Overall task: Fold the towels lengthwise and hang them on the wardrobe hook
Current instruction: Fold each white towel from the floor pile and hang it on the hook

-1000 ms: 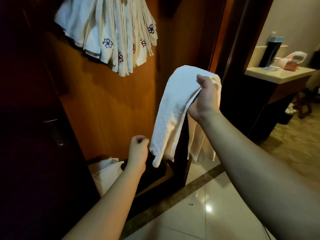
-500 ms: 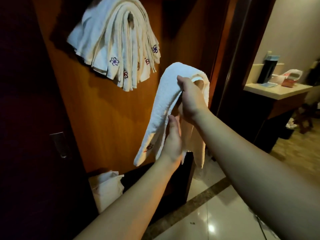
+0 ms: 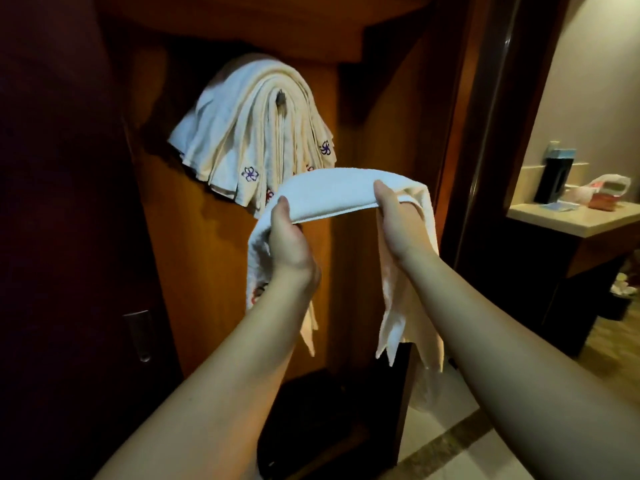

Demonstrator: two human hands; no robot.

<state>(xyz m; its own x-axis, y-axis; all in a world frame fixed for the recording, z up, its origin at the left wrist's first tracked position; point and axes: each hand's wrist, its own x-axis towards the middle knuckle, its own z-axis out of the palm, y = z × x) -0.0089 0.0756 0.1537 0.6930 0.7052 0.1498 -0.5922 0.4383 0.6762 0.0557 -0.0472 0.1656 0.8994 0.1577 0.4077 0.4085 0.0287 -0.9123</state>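
Both forearms raised and stretched forward in front of open wardrobe, hands apart and level. Left hand gripping folded towel with thumb on top and fingers curled under; right hand gripping other side same way, thumb over top edge, towel spanning between hands in shallow arch with both ends hanging down past wrists. Held just below and in front of stack of hung towels draped over wardrobe hook; counter off to the right.
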